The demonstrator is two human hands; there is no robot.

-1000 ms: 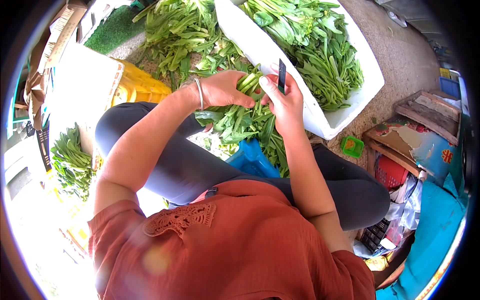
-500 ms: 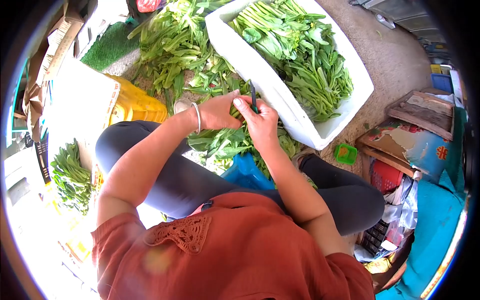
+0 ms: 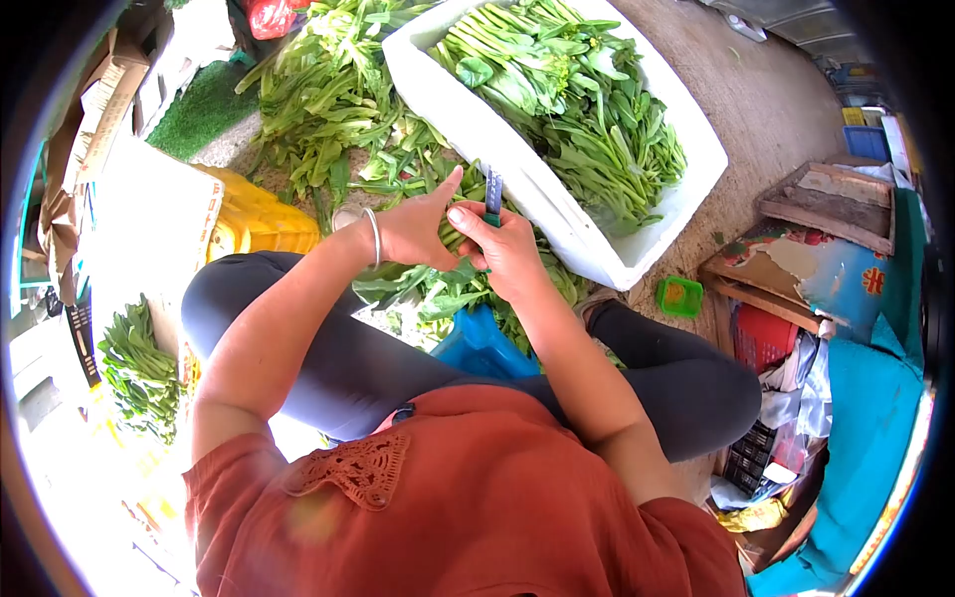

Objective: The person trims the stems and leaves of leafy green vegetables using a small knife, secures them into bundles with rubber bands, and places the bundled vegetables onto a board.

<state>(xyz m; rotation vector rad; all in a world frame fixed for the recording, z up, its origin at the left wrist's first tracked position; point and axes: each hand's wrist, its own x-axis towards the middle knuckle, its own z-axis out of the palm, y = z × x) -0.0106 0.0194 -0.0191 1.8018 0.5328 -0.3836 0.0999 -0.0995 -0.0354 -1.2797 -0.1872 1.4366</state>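
My left hand (image 3: 416, 231), with a silver bangle at the wrist, curls its fingers round a small bundle of green leafy stalks (image 3: 451, 237). Its thumb is raised away from the stalks. Close beside it, my right hand (image 3: 505, 249) grips a knife (image 3: 493, 191) with a green handle, its blade pointing upward. The right thumb lies near the stalk ends, though I cannot tell whether it touches them. Below both hands, loose leaves (image 3: 448, 289) hang over a blue plastic container (image 3: 479, 346) between my legs.
A white foam box (image 3: 448, 111) full of leafy greens stands ahead right. Trimmed leaves (image 3: 318, 109) are heaped ahead left. A yellow crate (image 3: 261, 214) is at left, with more greens (image 3: 137, 373) below it. A small green tray (image 3: 679, 297) lies near a wooden frame (image 3: 831, 207).
My left thumb has lifted away from the stalks, and the hands have parted slightly. The knife has turned so that its marked blade face shows. The whole view has shifted a little.
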